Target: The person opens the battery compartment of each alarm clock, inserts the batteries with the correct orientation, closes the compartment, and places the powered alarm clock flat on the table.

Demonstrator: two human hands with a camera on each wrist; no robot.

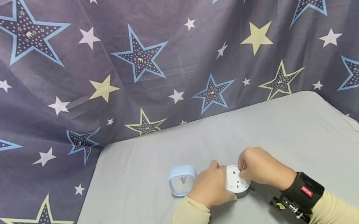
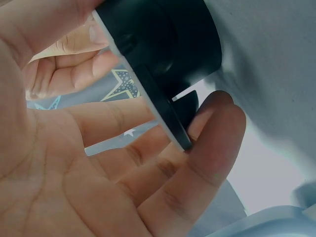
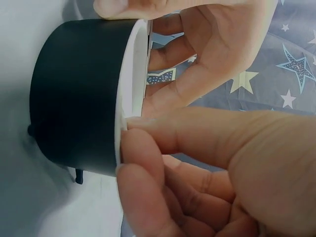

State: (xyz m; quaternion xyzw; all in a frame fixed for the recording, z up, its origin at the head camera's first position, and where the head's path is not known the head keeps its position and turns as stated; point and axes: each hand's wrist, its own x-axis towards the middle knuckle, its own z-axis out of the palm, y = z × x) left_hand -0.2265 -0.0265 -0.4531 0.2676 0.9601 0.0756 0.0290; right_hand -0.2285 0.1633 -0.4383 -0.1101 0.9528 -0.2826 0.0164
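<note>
A round black alarm clock (image 1: 234,183) with a white back sits between both hands, its back facing up with small knobs and holes on it. My left hand (image 1: 211,185) grips it from the left, fingers around the far side and thumb at the near edge. In the left wrist view the clock's black casing (image 2: 163,39) is seen from the side. My right hand (image 1: 260,165) has thumb and index finger pinched at the right part of the white back (image 3: 132,79). Whether a separate small piece is between those fingertips, I cannot tell. Two short black legs (image 3: 79,176) stick out from the casing.
Left of the hands, a light blue square clock (image 1: 176,171) with rounded corners stands on the grey-covered table (image 1: 148,221). A star-patterned curtain (image 1: 168,50) rises behind the table and along its sides. A black strap (image 1: 303,189) with a camera mount is on the right wrist.
</note>
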